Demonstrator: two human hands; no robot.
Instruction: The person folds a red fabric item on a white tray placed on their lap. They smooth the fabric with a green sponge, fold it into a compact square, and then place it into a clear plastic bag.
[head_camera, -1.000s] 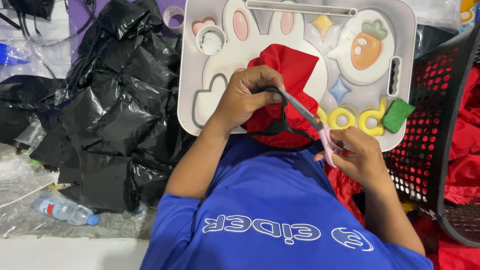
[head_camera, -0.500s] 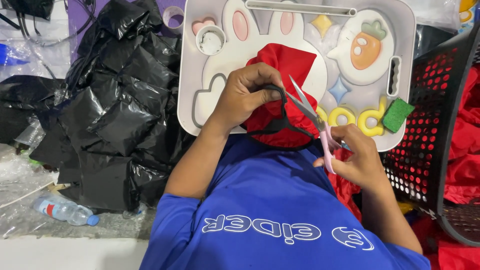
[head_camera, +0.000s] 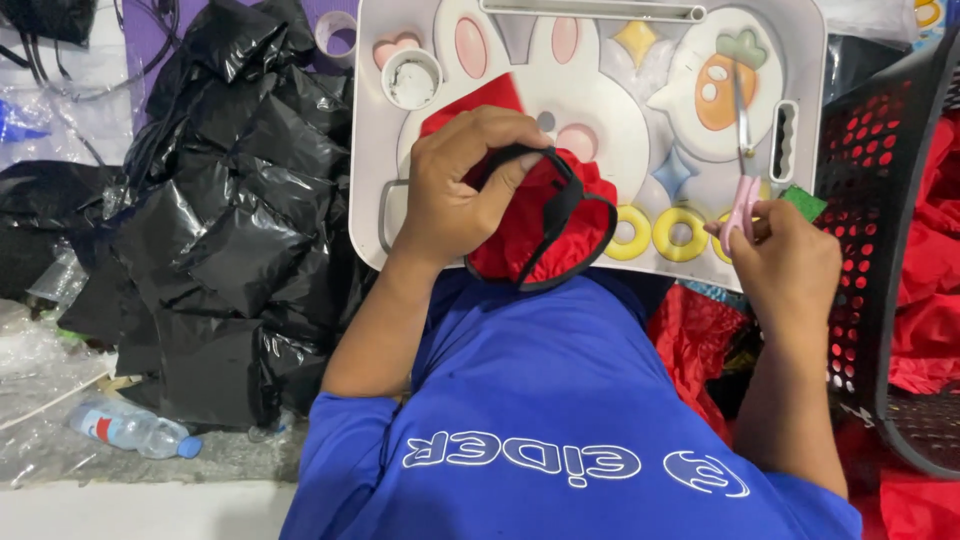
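My left hand (head_camera: 462, 180) grips a red fabric piece with black trim (head_camera: 540, 225) and presses it onto a white lap tray (head_camera: 600, 60) printed with a rabbit and a carrot. My right hand (head_camera: 785, 265) holds pink-handled scissors (head_camera: 741, 165) by the handles at the tray's right side. Their blades point away from me over the carrot picture, apart from the fabric. A small green piece (head_camera: 803, 200) shows just above my right hand.
Black plastic bags (head_camera: 220, 230) are heaped on the left. A black mesh basket (head_camera: 880, 250) with red fabric (head_camera: 930, 290) stands at the right. More red cloth (head_camera: 700, 340) lies under the tray. A plastic bottle (head_camera: 130, 430) lies at lower left.
My right hand has drawn the scissors away from the fabric to the tray's right side, blades now pointing away. My left hand still holds the red piece, shifted slightly.
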